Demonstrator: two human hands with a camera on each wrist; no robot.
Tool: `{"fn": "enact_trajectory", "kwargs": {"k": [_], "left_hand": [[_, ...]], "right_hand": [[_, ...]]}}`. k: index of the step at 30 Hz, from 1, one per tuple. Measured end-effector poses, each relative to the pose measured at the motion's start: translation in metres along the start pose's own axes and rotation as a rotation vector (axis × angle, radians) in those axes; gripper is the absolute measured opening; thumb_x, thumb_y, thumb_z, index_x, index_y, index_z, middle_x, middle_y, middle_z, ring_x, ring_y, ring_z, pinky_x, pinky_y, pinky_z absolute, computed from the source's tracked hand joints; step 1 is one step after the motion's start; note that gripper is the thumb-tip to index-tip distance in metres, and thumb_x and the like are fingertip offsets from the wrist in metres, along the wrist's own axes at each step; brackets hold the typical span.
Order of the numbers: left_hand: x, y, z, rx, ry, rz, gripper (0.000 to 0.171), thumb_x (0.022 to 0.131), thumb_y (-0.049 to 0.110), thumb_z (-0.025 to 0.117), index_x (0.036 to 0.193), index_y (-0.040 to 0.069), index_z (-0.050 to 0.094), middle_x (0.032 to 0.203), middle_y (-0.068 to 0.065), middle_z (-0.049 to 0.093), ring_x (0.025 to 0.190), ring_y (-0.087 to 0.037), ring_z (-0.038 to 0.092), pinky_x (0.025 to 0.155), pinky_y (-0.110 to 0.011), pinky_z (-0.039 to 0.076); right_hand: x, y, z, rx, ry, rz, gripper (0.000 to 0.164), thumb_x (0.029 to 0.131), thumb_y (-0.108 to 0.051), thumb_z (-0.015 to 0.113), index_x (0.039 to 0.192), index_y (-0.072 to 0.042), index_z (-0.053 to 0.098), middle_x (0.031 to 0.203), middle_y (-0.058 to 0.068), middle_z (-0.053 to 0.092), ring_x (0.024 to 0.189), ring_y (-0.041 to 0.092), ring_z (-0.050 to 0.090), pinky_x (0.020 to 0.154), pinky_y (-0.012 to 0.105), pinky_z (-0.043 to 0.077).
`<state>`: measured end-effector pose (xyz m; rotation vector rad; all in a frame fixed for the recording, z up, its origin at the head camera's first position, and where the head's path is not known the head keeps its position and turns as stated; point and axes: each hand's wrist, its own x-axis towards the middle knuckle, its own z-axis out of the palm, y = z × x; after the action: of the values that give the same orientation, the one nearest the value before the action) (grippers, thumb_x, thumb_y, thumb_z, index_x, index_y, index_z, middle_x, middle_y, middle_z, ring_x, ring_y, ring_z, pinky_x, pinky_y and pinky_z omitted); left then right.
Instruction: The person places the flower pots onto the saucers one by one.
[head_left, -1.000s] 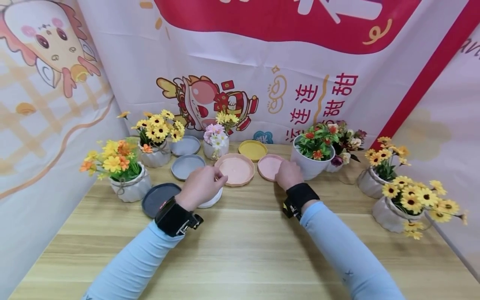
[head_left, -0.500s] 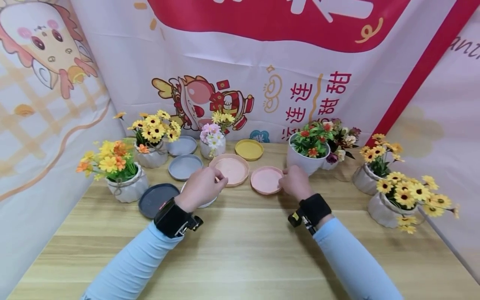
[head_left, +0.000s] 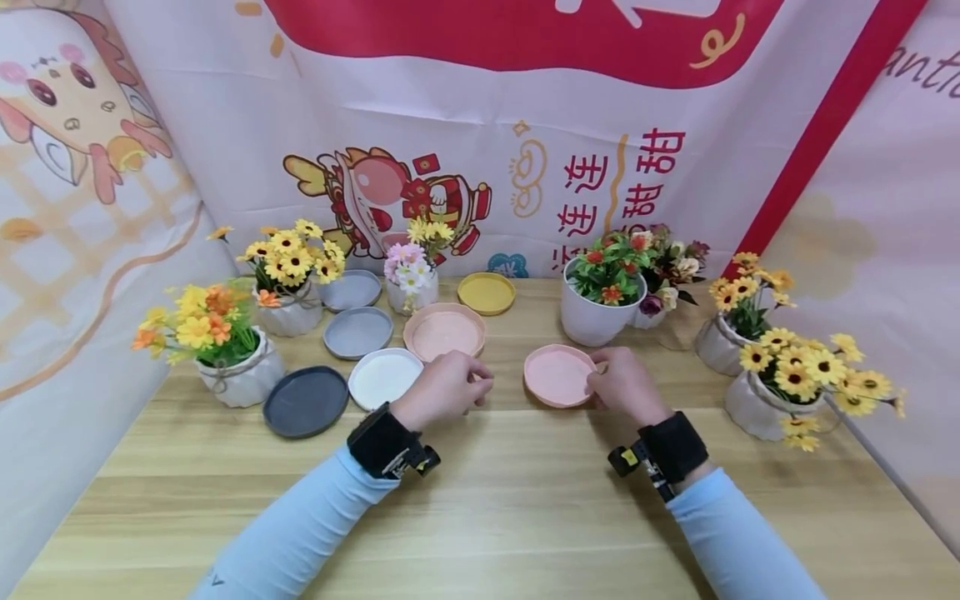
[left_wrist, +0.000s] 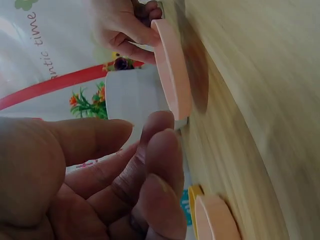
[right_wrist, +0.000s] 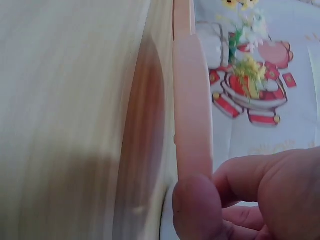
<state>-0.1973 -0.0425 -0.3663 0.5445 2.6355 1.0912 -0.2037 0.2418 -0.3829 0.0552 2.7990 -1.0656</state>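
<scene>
My right hand (head_left: 626, 385) pinches the right rim of a small pink plant saucer (head_left: 558, 377). In the right wrist view, the pink saucer (right_wrist: 192, 110) is held just above the table, its shadow beneath. My left hand (head_left: 447, 387) has loosely curled fingers and holds nothing. It hovers to the left of the pink saucer, over the near edge of a larger peach saucer (head_left: 444, 329). The left wrist view shows a gap between thumb and fingers (left_wrist: 162, 155). Beside the left hand lies a white saucer (head_left: 384, 379).
Further left lie a dark grey saucer (head_left: 306, 402) and a light grey saucer (head_left: 358, 332), with another grey one behind. A yellow saucer (head_left: 486, 293) is at the back. Potted flowers stand left and right; a white pot (head_left: 602, 312) is behind the right hand.
The right hand has brought the pink saucer toward the person and slightly right, away from the peach saucer. The left hand has moved right, uncovering the white saucer.
</scene>
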Motion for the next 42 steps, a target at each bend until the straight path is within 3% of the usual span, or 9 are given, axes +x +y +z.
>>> {"fn": "enact_trajectory", "kwargs": {"k": [8,15,19,25,32,36,39,42], "left_hand": [[0.014,0.011,0.017,-0.023,-0.044,0.033,0.024,0.099,0.017,0.06,0.114,0.001,0.071,0.076,-0.007,0.071,0.053,-0.012,0.06,0.05,-0.026,0.052],[0.033,0.017,0.033,-0.112,-0.106,0.017,0.026,0.101,0.017,0.057,0.117,0.0,0.069,0.078,-0.008,0.072,0.06,-0.023,0.067,0.054,-0.026,0.055],[0.051,0.022,0.046,-0.228,-0.164,-0.041,0.03,0.101,0.016,0.056,0.124,-0.001,0.064,0.077,-0.007,0.072,0.06,-0.022,0.067,0.055,-0.025,0.054],[0.083,0.029,0.073,-0.486,-0.231,-0.165,0.043,0.101,0.013,0.055,0.14,-0.004,0.049,0.084,-0.013,0.073,0.059,-0.019,0.066,0.051,-0.023,0.052],[0.111,0.037,0.104,-0.58,-0.172,-0.25,0.052,0.101,0.013,0.054,0.149,-0.002,0.038,0.082,-0.012,0.072,0.053,-0.015,0.063,0.047,-0.022,0.052],[0.12,0.045,0.113,-0.656,-0.121,-0.282,0.049,0.101,0.011,0.055,0.146,-0.002,0.043,0.077,-0.014,0.07,0.049,-0.015,0.061,0.045,-0.025,0.055],[0.125,0.049,0.118,-0.698,-0.083,-0.296,0.043,0.099,0.009,0.057,0.141,-0.001,0.05,0.072,-0.013,0.068,0.047,-0.016,0.061,0.045,-0.028,0.056],[0.128,0.05,0.121,-0.739,-0.056,-0.312,0.042,0.097,0.003,0.057,0.138,-0.001,0.052,0.07,-0.014,0.068,0.046,-0.017,0.061,0.044,-0.029,0.057]], "right_hand": [[-0.001,0.029,-0.037,-0.062,-0.024,0.048,0.048,0.082,0.002,0.057,0.129,0.009,0.055,0.065,0.011,0.066,0.057,0.021,0.065,0.049,0.028,0.052],[0.0,0.047,-0.053,-0.124,-0.029,0.141,0.045,0.086,0.0,0.056,0.129,0.008,0.053,0.072,0.011,0.066,0.06,0.019,0.064,0.054,0.029,0.049],[0.002,0.056,-0.054,-0.161,-0.025,0.182,0.041,0.089,-0.001,0.054,0.13,0.007,0.052,0.071,0.011,0.065,0.06,0.02,0.063,0.056,0.029,0.046],[0.01,0.067,-0.048,-0.156,0.018,0.193,0.043,0.092,-0.002,0.049,0.133,0.008,0.051,0.068,0.009,0.064,0.055,0.018,0.063,0.051,0.028,0.048],[0.02,0.065,-0.039,-0.155,0.088,0.206,0.042,0.09,-0.001,0.047,0.131,0.006,0.055,0.089,0.018,0.066,0.054,0.019,0.061,0.052,0.029,0.049],[0.021,0.062,-0.035,-0.179,0.111,0.183,0.041,0.09,-0.002,0.048,0.129,0.006,0.057,0.099,0.022,0.067,0.058,0.021,0.064,0.057,0.032,0.051],[0.015,0.056,-0.034,-0.257,0.156,0.115,0.04,0.094,-0.007,0.049,0.13,0.01,0.056,0.113,0.028,0.065,0.083,0.035,0.068,0.074,0.044,0.056],[-0.004,0.045,-0.038,-0.36,0.258,-0.038,0.036,0.096,-0.011,0.051,0.122,0.012,0.062,0.109,0.029,0.066,0.095,0.045,0.063,0.081,0.055,0.053]]}}
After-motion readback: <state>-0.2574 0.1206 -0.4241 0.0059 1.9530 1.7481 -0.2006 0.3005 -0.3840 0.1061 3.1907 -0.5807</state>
